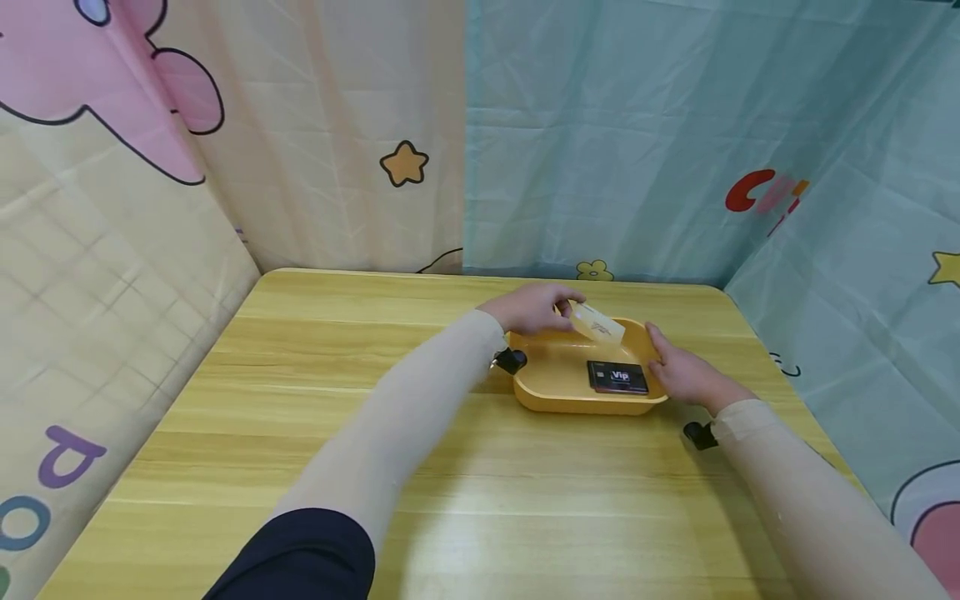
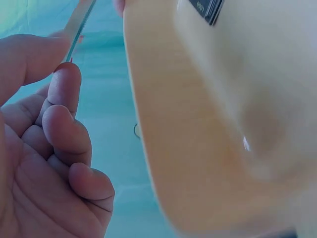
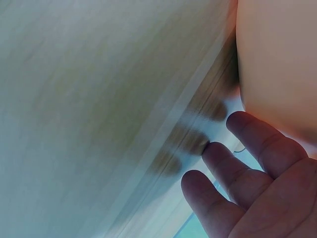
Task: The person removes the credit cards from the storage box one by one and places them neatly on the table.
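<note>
A yellow-orange tray (image 1: pixel 551 398) stands on the table, with a small stack of black cards marked "Vip" (image 1: pixel 618 377) lying inside at its right. Over the tray's far side my left hand (image 1: pixel 531 308) pinches a pale card (image 1: pixel 600 323) between thumb and index finger. Seen edge-on, the card (image 2: pixel 79 30) looks thin in the left wrist view; the other fingers are loosely bent beneath. My right hand (image 1: pixel 686 375) holds the tray's right end, its thumb at the rim. In the right wrist view, its fingers (image 3: pixel 267 144) are by the outer wall; the thumb is hidden.
The wood-grain table (image 1: pixel 300 400) extends left and in front of the tray. Printed curtains (image 1: pixel 600 150) hang along its back and sides. A black wrist device (image 1: pixel 512 361) sits under the left wrist, and another wrist device (image 1: pixel 700 435) under the right.
</note>
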Demonstrator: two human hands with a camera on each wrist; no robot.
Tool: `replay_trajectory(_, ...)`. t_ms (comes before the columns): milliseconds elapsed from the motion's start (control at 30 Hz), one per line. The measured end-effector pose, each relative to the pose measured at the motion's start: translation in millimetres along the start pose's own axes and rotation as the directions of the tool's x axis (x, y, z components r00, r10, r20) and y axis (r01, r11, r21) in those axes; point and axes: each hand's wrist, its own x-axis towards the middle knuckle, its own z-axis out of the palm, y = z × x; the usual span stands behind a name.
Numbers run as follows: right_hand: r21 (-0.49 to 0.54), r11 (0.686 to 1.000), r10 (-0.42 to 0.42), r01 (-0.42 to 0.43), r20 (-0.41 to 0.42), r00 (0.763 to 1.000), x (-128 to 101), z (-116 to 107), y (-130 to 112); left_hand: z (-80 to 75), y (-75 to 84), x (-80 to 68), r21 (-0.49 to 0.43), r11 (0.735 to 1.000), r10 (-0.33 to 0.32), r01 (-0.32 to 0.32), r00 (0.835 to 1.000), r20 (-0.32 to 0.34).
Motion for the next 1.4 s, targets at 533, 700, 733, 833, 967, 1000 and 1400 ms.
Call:
replay_trajectory(533,0.019,0.999,0.044,-0.044,0.022,0.999,3.0,2.4,1.8,-30.2,-24.2,-31.5,0.000,0.999,-0.042,0.042,0.995,-0.089)
replay_trajectory(700,0.027,0.998,0.049,-0.050,0.026,0.998,2.2,1.6,0.4,-38.1,-36.5,-42.8,-0.017,0.999,-0.047,0.046,0.993,-0.107)
replay_trajectory(733,0.028,0.998,0.050,-0.050,0.026,0.998,1.9,1.4,0.1,-39.5,-38.9,-45.5,-0.020,0.999,-0.049,0.047,0.993,-0.110)
replay_trajectory(833,0.026,0.998,0.053,-0.054,0.027,0.998,1.5,1.3,-0.6,-43.2,-46.6,-53.4,-0.026,0.998,-0.062,0.059,0.991,-0.122)
replay_trajectory(967,0.029,0.998,0.051,-0.052,0.027,0.998,1.0,1.2,-1.4,-47.4,-57.7,-63.7,-0.026,0.996,-0.089,0.086,0.986,-0.143)
replay_trajectory(1000,0.027,0.998,0.049,-0.049,0.025,0.998,1.1,1.3,-0.7,-48.5,-61.0,-66.0,-0.023,0.995,-0.095,0.092,0.984,-0.148)
replay_trajectory(1400,0.019,0.999,0.038,-0.038,0.019,0.999,4.0,3.6,3.8,-57.4,-96.1,-99.5,-0.036,0.988,-0.156,0.152,0.969,-0.190)
